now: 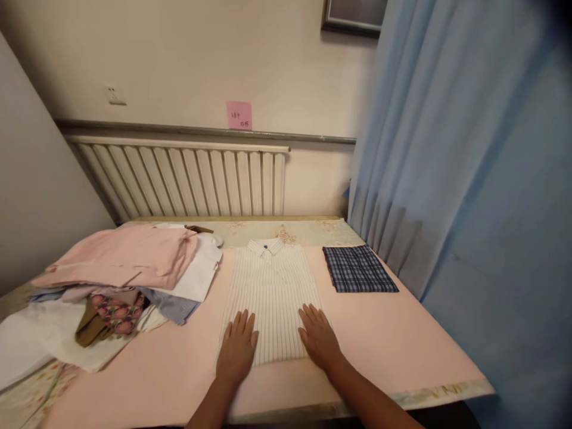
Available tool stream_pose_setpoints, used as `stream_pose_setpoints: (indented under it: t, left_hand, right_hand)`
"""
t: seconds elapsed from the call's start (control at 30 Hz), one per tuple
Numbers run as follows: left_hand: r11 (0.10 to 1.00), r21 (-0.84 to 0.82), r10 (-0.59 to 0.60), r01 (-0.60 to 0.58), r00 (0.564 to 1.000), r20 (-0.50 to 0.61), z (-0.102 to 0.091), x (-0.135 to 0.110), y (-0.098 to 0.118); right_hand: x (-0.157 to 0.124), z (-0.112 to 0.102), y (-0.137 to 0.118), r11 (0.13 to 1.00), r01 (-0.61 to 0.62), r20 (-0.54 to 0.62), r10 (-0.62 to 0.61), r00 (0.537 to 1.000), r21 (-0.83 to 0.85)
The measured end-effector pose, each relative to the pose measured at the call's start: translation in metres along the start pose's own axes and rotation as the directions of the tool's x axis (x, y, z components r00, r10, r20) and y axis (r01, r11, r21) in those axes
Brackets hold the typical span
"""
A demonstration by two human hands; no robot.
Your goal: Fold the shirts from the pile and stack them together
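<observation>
A folded white shirt with thin dark stripes (272, 286) lies collar away from me in the middle of the pink table cover (384, 339). My left hand (238, 348) lies flat on its near left corner, fingers stretched out. My right hand (318, 338) rests flat on its near right corner, fingers spread. Neither hand holds anything.
A heap of unfolded clothes (125, 280), with a pink shirt on top, fills the left of the table. A folded dark checked cloth (358, 269) lies to the right. A blue curtain (469, 179) hangs close on the right, a white radiator (187, 179) stands behind.
</observation>
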State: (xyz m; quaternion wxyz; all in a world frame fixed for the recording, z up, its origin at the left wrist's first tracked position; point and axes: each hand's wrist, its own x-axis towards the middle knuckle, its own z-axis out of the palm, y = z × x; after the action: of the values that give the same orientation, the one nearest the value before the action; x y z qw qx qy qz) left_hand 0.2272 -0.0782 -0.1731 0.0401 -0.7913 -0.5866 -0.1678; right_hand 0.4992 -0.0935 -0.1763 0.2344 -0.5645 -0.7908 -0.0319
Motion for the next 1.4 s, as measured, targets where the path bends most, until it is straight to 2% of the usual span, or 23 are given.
stream_pose_setpoints:
  t: [0.1,0.17,0.23,0.3,0.5,0.67,0.77,0.87,0.97,1.07,1.13,1.17,1.23,1.27,1.3,1.37,1.4]
  left_hand:
    - [0.986,-0.017,0.165,-0.166,0.986,-0.028,-0.004,-0.013,0.001]
    - [0.958,-0.035,0.286,-0.286,0.958,-0.01,-0.005,-0.022,0.001]
    - [0.936,-0.047,0.35,-0.349,0.936,0.023,-0.005,-0.028,0.0]
    - [0.937,-0.046,0.347,-0.345,0.936,0.058,-0.004,-0.031,-0.001]
    - [0.955,0.049,0.276,-0.293,0.935,0.223,-0.009,-0.026,0.001]
    - [0.951,0.16,0.201,-0.264,0.922,0.332,-0.018,-0.025,0.013]
    - [0.946,0.181,0.2,-0.271,0.921,0.334,-0.018,-0.039,0.02]
    - [0.947,0.168,0.204,-0.275,0.914,0.351,-0.011,-0.063,0.023]
    - [0.955,0.088,0.237,-0.283,0.908,0.345,-0.004,-0.088,0.023]
    - [0.974,-0.046,0.221,-0.22,0.902,0.371,-0.003,-0.095,0.019]
    - [0.974,-0.172,0.203,-0.149,0.906,0.371,-0.007,-0.086,0.013]
    - [0.969,-0.225,0.179,-0.102,0.919,0.353,-0.01,-0.078,0.01]
    - [0.964,-0.266,0.055,0.022,0.959,0.276,-0.018,-0.057,0.003]
    - [0.963,-0.255,-0.03,0.09,0.973,0.229,-0.023,-0.046,0.0]
    - [0.96,-0.238,-0.103,0.146,0.978,0.182,-0.027,-0.035,-0.003]
    - [0.949,-0.209,-0.212,0.235,0.969,0.128,-0.034,-0.015,-0.008]
    - [0.94,-0.2,-0.255,0.275,0.959,0.123,-0.036,-0.007,-0.011]
  right_hand:
    - [-0.011,-0.011,-0.003,0.995,0.091,0.035,-0.092,0.995,0.036]
    - [-0.018,-0.018,-0.004,0.982,0.176,0.073,-0.181,0.981,0.076]
    - [-0.024,-0.021,-0.004,0.966,0.238,0.103,-0.248,0.963,0.102]
    - [-0.028,-0.019,-0.002,0.962,0.255,0.12,-0.266,0.956,0.098]
    - [-0.027,-0.003,-0.002,0.978,0.209,0.188,-0.208,0.96,0.011]
    - [-0.027,-0.009,-0.005,0.979,0.202,0.241,-0.193,0.951,-0.012]
    - [-0.041,-0.013,-0.005,0.977,0.214,0.237,-0.206,0.949,-0.01]
    - [-0.065,-0.017,-0.006,0.971,0.241,0.236,-0.235,0.943,0.004]
    - [-0.088,-0.027,-0.009,0.963,0.264,0.226,-0.269,0.936,0.051]
    - [-0.096,-0.044,-0.01,0.954,0.246,0.242,-0.282,0.928,0.169]
    - [-0.087,-0.056,-0.004,0.949,0.151,0.258,-0.224,0.94,0.276]
    - [-0.078,-0.062,0.0,0.945,0.068,0.253,-0.154,0.955,0.319]
    - [-0.055,-0.069,0.013,0.917,-0.134,0.192,0.065,0.979,0.375]
    - [-0.041,-0.071,0.021,0.888,-0.239,0.14,0.199,0.97,0.393]
    - [-0.028,-0.071,0.029,0.841,-0.34,0.091,0.333,0.938,0.421]
    - [-0.005,-0.066,0.044,0.71,-0.5,0.046,0.554,0.831,0.496]
    - [0.004,-0.062,0.051,0.643,-0.553,0.055,0.624,0.779,0.53]
